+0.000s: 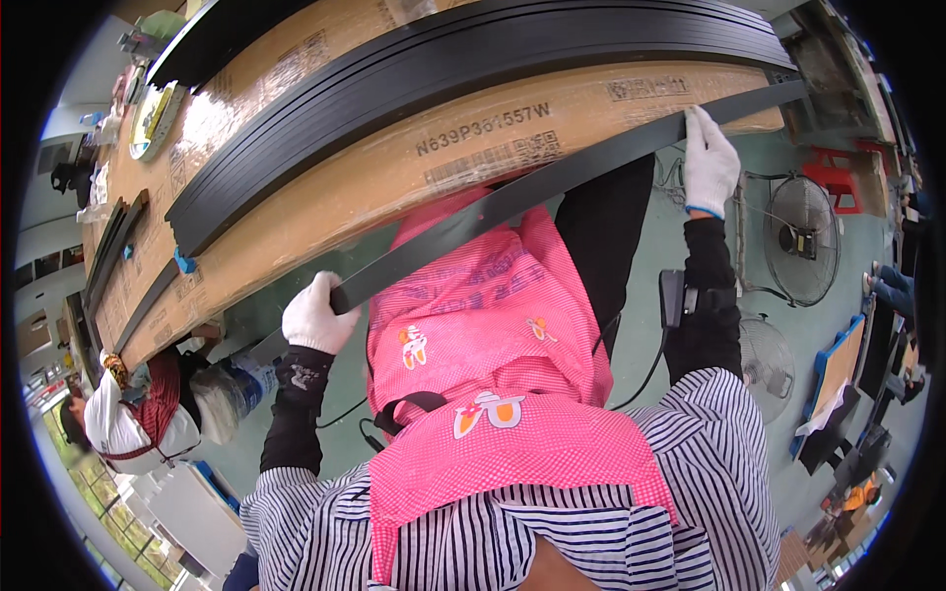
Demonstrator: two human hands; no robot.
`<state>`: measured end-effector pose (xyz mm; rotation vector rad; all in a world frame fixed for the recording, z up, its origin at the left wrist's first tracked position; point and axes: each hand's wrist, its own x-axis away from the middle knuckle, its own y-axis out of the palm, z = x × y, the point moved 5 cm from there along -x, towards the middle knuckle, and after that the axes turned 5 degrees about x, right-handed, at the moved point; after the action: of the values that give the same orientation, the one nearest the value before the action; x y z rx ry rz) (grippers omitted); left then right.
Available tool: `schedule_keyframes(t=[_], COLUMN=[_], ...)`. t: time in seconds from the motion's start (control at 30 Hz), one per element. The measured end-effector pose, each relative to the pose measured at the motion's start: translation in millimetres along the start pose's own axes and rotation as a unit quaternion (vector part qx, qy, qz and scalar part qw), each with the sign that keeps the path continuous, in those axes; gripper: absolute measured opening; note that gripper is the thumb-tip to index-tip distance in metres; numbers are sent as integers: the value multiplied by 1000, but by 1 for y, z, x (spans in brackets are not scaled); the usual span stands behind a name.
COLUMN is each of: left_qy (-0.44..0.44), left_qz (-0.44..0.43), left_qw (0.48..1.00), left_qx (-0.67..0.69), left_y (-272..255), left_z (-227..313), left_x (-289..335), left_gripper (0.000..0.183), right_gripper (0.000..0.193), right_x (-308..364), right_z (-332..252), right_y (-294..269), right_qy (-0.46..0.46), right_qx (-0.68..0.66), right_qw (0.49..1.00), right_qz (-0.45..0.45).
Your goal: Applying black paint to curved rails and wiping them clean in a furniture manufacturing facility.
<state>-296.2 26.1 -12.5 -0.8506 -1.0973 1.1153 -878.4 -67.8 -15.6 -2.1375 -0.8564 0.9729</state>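
A long, flat black strip slants across in front of me, over my pink checked apron, its right end higher in the picture. My left hand, in a white knitted glove, is closed round the strip's left end. Toward the other end, my gloved right hand pinches the strip's edge, fingers on its top side. Beyond it lies a stack of similar black strips on a cardboard-covered table. The fingertips of both hands are partly hidden behind the strip.
More dark strips lie at the table's left, with a small blue piece by the stack's end. A co-worker stands at the far left. Floor fans and a red stool stand on the right. A cable hangs by my right forearm.
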Motion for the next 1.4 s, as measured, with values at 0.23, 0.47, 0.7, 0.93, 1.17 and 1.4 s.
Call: schedule_keyframes(t=[0.23,0.47,0.7,0.93,1.17,1.4], left_qy=[42,98,67,59,8,11], left_qz=[32,36,3,66,74,45], left_qw=[998,992,996,994,995,995], left_qx=[35,76,58,63,61,87], left_y=[-1,12,17,-8,0,0], left_z=[66,170,184,78,22,67], left_x=[-14,-79,-95,-39,-13,-42], left_gripper=[31,45,46,43,50,47], right_gripper=[9,30,28,28,10,27], right_x=[184,30,90,21,144,77], right_z=[-207,-51,-128,-39,-187,-98], right_y=[11,-4,15,8,9,24], right_qy=[-288,47,-132,-41,-288,-70], right_qx=[-44,8,-21,25,-109,-63], right_qw=[949,998,987,999,941,995], right_qz=[-117,-31,-88,9,-138,-47])
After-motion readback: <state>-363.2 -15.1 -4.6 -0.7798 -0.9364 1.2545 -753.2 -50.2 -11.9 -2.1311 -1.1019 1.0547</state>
